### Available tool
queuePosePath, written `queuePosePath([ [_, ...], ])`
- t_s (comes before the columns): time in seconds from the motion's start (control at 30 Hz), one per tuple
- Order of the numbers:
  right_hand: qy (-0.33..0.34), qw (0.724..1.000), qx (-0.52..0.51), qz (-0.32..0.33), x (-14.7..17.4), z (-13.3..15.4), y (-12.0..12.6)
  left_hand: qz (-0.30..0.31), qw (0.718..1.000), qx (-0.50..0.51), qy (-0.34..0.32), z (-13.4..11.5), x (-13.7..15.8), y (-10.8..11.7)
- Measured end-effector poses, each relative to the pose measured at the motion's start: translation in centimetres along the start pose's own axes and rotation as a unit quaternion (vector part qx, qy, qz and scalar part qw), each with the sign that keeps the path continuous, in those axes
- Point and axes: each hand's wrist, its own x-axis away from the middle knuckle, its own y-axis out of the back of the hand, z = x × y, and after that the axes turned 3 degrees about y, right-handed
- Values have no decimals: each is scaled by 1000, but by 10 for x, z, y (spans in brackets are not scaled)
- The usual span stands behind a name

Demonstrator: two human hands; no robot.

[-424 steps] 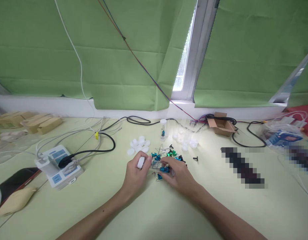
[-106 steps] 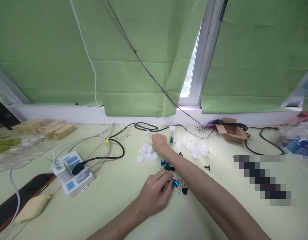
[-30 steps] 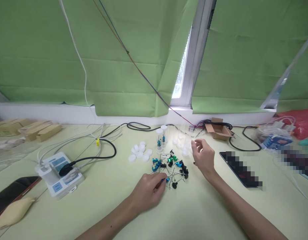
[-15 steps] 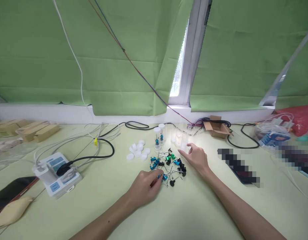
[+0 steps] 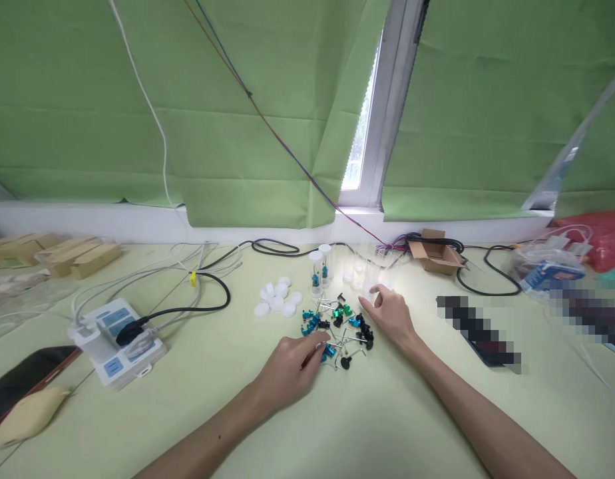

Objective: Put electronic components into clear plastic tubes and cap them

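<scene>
My left hand (image 5: 293,367) reaches into the near left side of a pile of small parts, its thumb and forefinger pinched together. What lies between those fingertips is too small to make out. Blue metal fittings (image 5: 329,350) and thin silver hex keys (image 5: 344,343) are right beside them. My right hand (image 5: 391,314) is behind the pile on the right, thumb and forefinger around the lower part of a clear plastic tube (image 5: 370,278). Green fittings (image 5: 343,311) and black knobs (image 5: 346,363) also lie in the pile. Two capped clear tubes (image 5: 315,271) with blue fittings inside stand behind it.
White round caps (image 5: 276,304) lie left of the pile. More clear tubes (image 5: 348,273) stand near the right hand. An open cardboard box (image 5: 434,258) and black cables are at the back. A power strip (image 5: 118,349) lies left, a dark pixelated object (image 5: 480,332) right.
The whole view has shifted slightly. My left fingertips have risen a little among the parts, while my right hand stays at the clear tube.
</scene>
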Motion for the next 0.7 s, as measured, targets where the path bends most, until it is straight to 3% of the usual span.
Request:
queuePosePath([
  [0.37, 83, 993, -61, -66, 13, 21, 4, -48, 998, 28, 2, 0, -5, 5],
  [0.7, 176, 980, -87, -26, 35, 46, 3, -44, 993, 84, 76, -5, -3, 2],
])
